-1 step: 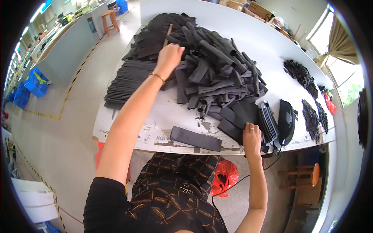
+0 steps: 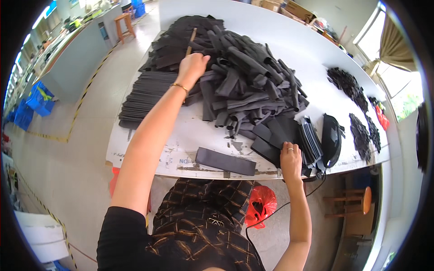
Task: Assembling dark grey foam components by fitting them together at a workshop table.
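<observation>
My left hand (image 2: 193, 67) is closed at the left part of a big pile of dark grey fabric strips (image 2: 248, 63). A thin wooden stick (image 2: 192, 40) runs up from its fist; the lower end is hidden by the hand. At the table's front edge my right hand (image 2: 291, 160) has its fingers bent down onto flat dark pieces (image 2: 266, 151), with the fingertips partly hidden. Right beside it stands a stack of dark folded pieces (image 2: 310, 141). A single dark strip (image 2: 226, 161) lies flat between my arms.
A neat row of dark strips (image 2: 147, 97) lies left of the pile. A black rounded case (image 2: 332, 141) stands at the right, with a black cable (image 2: 312, 194) nearby. Smaller dark heaps (image 2: 359, 135) lie farther right. Below the table hangs a red bag (image 2: 261, 205); a stool (image 2: 364, 200) stands right.
The whole view has shifted slightly, so everything sits a little farther left. Both hands keep their places against the strips, and nothing else has visibly moved.
</observation>
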The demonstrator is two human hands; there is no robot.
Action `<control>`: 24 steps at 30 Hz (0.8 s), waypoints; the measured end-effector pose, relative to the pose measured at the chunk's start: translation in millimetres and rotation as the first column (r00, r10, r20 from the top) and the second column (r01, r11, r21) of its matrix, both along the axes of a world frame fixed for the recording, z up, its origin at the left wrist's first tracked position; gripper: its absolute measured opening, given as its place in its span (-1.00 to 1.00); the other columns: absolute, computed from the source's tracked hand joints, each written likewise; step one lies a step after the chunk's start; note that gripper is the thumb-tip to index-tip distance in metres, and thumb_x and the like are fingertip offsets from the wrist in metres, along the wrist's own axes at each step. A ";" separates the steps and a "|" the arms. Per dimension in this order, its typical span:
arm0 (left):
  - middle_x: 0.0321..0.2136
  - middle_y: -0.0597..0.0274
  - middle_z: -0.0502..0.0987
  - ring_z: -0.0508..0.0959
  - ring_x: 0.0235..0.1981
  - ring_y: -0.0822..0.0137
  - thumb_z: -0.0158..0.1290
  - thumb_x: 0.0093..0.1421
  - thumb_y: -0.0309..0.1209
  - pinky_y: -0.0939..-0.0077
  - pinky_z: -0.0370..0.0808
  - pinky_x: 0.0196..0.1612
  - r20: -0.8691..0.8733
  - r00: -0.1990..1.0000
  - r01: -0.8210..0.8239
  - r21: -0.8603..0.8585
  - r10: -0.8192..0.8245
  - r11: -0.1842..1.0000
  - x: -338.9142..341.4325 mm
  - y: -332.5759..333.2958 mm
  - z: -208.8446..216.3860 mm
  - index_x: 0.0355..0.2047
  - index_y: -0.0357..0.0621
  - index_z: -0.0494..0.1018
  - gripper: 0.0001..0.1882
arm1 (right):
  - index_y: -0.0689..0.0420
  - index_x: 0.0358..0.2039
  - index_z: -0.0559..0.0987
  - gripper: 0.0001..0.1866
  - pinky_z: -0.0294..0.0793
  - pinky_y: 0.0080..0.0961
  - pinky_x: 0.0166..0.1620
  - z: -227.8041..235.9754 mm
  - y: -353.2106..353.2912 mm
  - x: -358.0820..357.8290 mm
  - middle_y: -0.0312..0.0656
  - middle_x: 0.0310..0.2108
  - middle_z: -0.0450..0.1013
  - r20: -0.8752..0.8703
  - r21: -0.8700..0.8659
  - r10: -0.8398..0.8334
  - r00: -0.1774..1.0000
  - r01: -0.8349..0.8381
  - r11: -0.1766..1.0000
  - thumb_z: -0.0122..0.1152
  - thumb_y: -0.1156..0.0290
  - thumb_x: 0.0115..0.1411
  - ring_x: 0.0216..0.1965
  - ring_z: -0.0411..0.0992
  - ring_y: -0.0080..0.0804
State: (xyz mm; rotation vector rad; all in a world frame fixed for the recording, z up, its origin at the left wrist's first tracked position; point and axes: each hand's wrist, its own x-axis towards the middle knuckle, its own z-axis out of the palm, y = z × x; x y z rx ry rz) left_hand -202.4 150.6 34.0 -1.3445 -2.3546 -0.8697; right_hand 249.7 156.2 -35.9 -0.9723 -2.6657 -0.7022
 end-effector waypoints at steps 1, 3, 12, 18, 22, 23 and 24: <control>-0.54 0.04 0.60 0.61 -0.47 0.08 0.13 0.19 -0.17 0.29 0.52 -0.33 0.224 0.973 0.057 -0.001 -0.056 0.998 -22.5 1.0 -11.0 -0.43 -0.23 0.61 -0.67 | 0.35 -0.21 0.52 -0.76 0.40 -0.39 -0.20 -0.7 3.8 -5.2 -0.14 -0.36 0.38 -0.032 0.048 0.117 0.993 -0.115 0.992 0.14 0.52 0.11 -0.26 0.36 -0.26; -0.59 0.06 0.59 0.60 -0.59 0.21 0.19 0.12 -0.12 0.35 0.51 -0.43 0.606 0.791 0.141 -0.044 -0.086 0.989 -34.9 1.1 -20.2 -0.45 -0.27 0.63 -0.62 | 0.32 -0.32 0.55 -0.85 0.40 -0.36 -0.23 2.5 2.9 -8.5 -0.15 -0.40 0.40 -0.049 0.029 0.176 0.983 -0.175 0.984 0.14 0.53 0.09 -0.28 0.38 -0.25; -0.53 0.37 0.53 0.42 -0.56 0.48 0.30 0.06 -0.19 0.59 0.38 -0.52 0.868 0.473 0.143 0.095 -0.152 0.985 0.4 -19.9 -29.1 -0.39 -0.21 0.62 -0.69 | 0.23 -0.28 0.58 -0.82 0.43 -0.32 -0.17 30.3 -2.2 -5.8 -0.13 -0.32 0.46 -0.373 -0.139 0.210 0.904 -0.279 0.950 0.23 0.55 0.04 -0.21 0.42 -0.20; -0.54 0.39 0.49 0.43 -0.59 0.54 0.19 0.19 -0.28 0.64 0.40 -0.54 0.924 0.085 0.028 0.371 -0.372 0.928 48.9 -87.2 -19.2 -0.39 -0.18 0.54 -0.79 | 0.25 0.08 0.38 -0.64 0.43 -0.48 -0.04 61.5 -31.6 -38.5 -0.06 -0.17 0.46 -0.825 -0.349 -0.121 0.552 -0.329 0.877 0.00 0.69 0.27 -0.18 0.46 -0.24; -0.56 0.41 0.47 0.38 -0.61 0.58 0.14 0.24 -0.33 0.70 0.27 -0.58 0.868 0.284 0.028 0.418 -0.408 0.908 56.6 -118.7 -55.0 -0.35 -0.26 0.52 -0.80 | 0.23 -0.02 0.29 -0.63 0.32 -0.57 -0.06 58.1 -54.3 -65.2 -0.20 -0.23 0.31 -0.819 -0.530 -0.234 0.523 -0.534 0.659 0.19 0.58 0.21 -0.22 0.30 -0.47; -0.57 0.44 0.46 0.34 -0.62 0.61 0.14 0.24 -0.34 0.71 0.18 -0.60 0.842 0.363 0.029 0.417 -0.398 0.908 63.3 -126.2 -59.3 -0.34 -0.25 0.52 -0.81 | 0.23 -0.03 0.28 -0.53 0.31 -0.56 -0.04 58.9 -62.9 -72.8 -0.20 -0.23 0.30 -0.827 -0.491 -0.181 0.532 -0.526 0.694 0.31 0.56 0.11 -0.21 0.30 -0.46; -0.57 0.44 0.46 0.34 -0.62 0.61 0.14 0.24 -0.34 0.71 0.18 -0.60 0.842 0.368 0.022 0.416 -0.394 0.909 68.3 -135.5 -52.4 -0.34 -0.25 0.52 -0.81 | 0.23 -0.05 0.29 -0.46 0.38 -0.36 -0.07 62.8 -72.9 -77.4 -0.07 -0.25 0.34 -0.826 -0.458 -0.127 0.550 -0.523 0.719 0.40 0.48 0.04 -0.23 0.37 -0.23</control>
